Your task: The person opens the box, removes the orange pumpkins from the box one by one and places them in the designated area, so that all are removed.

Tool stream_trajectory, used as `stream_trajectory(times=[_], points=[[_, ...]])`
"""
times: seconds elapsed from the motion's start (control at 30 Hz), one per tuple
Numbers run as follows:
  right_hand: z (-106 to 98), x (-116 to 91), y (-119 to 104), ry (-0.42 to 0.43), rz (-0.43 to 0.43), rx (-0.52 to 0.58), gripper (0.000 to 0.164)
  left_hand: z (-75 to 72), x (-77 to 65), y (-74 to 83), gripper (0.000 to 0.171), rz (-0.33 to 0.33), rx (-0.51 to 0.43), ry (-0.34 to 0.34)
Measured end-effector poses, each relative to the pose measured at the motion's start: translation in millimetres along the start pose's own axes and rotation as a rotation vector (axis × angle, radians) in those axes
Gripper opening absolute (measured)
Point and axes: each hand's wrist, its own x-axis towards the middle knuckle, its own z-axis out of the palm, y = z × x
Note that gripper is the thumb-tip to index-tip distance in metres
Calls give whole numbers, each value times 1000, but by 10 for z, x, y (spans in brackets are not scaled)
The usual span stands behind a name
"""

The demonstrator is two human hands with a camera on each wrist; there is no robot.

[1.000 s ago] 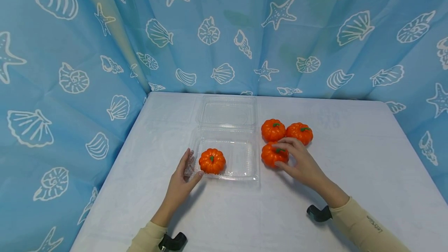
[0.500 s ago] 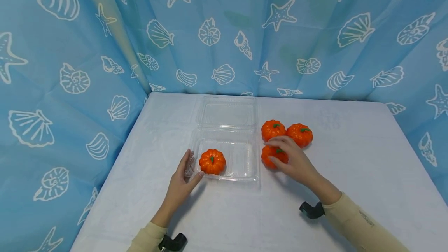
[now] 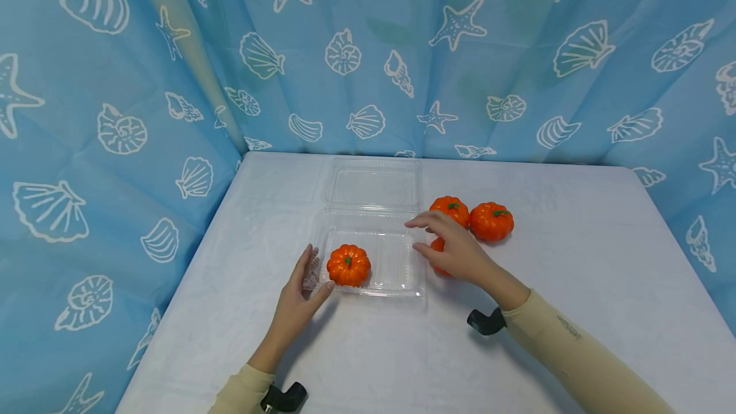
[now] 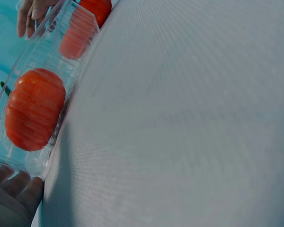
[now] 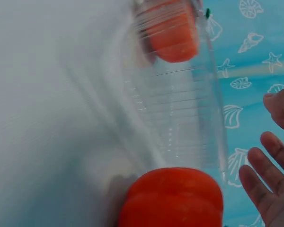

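Observation:
A clear plastic clamshell box [image 3: 397, 291] lies opened flat, its lid [image 3: 374, 185] toward the back. Inside, at the left front, sits an orange toy pumpkin [image 3: 348, 266] with a green stem. My left hand [image 3: 296, 302] rests at the box's left front corner, fingers [image 4: 26, 189] along the end wall. My right hand [image 3: 460, 253] holds nothing; its relaxed fingers are spread over the box's right edge. Partly hidden beneath it is another pumpkin [image 3: 438, 245], large and red in the right wrist view [image 5: 173, 198], standing beside the box.
Two more pumpkins, one behind my right hand [image 3: 451, 207] and one farther right [image 3: 491, 222], stand on the white-covered table [image 3: 368, 363]. A blue curtain [image 3: 356, 50] with white shells and starfish hangs along the back and left edges.
My right hand has moved left from around the front pumpkin to the box's right edge, its fingers leaving the pumpkin behind. That pumpkin, the box and my left hand have stayed put.

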Motion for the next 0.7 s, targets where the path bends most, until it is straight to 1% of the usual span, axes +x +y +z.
stream_trajectory(times=[0.07,0.2,0.3,0.43,0.57,0.7], points=[[2,43,-7,-14,0,14,39,2,-1,2,86,2,-1,0],[20,129,-26,-40,-27,55,39,0,-3,-4,86,5,4,3],[53,192,-54,-61,-47,89,38,-4,0,-5,86,6,3,3],[110,282,-103,-98,-52,119,38,-6,3,-5,86,3,7,3],[158,393,-174,-151,-59,127,41,-7,1,-8,86,2,11,5],[197,505,-250,-233,-77,140,45,-4,1,-18,86,4,3,3]])
